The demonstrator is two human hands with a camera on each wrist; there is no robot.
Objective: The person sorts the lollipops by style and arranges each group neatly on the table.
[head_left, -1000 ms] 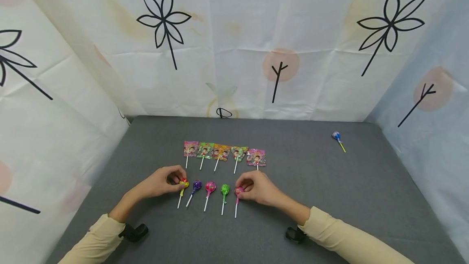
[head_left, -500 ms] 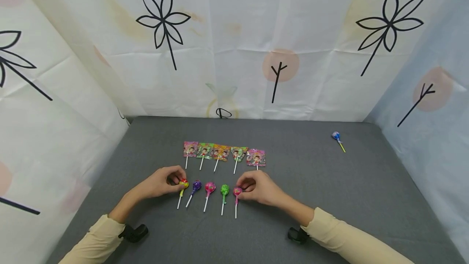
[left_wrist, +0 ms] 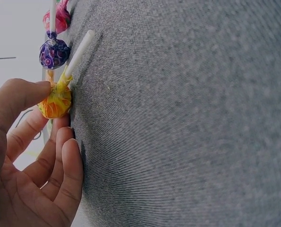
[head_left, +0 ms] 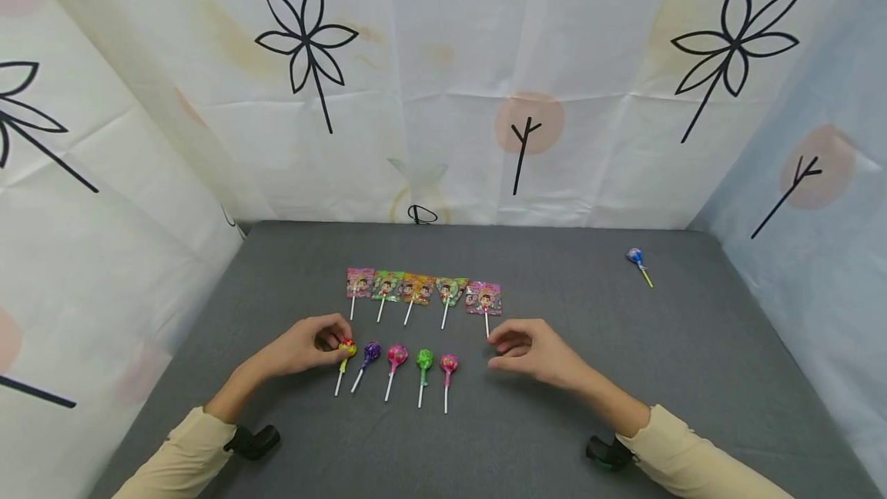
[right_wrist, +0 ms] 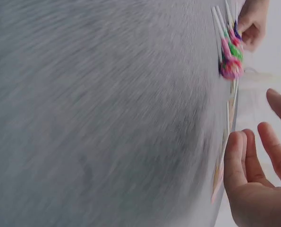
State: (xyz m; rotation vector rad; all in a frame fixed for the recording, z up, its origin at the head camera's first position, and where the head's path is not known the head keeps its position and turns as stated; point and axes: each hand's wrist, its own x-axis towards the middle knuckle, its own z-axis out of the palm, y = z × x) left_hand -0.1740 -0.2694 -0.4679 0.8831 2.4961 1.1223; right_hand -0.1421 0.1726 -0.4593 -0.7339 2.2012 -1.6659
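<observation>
My left hand (head_left: 305, 345) pinches the head of a yellow-and-red wrapped lollipop (left_wrist: 56, 104) between thumb and fingers at the left end of the front row. To its right lie a purple lollipop (head_left: 372, 352), a pink lollipop (head_left: 397, 355), a green lollipop (head_left: 425, 360) and another pink lollipop (head_left: 449, 363), sticks toward me. My right hand (head_left: 540, 353) is to the right of that end pink lollipop, apart from it, with thumb and fingers spread and holding nothing. Its fingertips come close to the stick of a flat pink-wrapped lollipop (head_left: 483, 298) in the back row.
Behind the front row, several flat-packet lollipops (head_left: 419, 288) stretch side by side across the grey table (head_left: 589, 299). A single blue lollipop (head_left: 635, 256) with a yellow stick lies at the far right. A white patterned cloth (head_left: 443, 60) hangs behind the table.
My right hand has let go of the end pink lollipop and moved right, its fingers parting. That lollipop shifted slightly left beforehand. My left hand stays on the yellow-and-red lollipop.
</observation>
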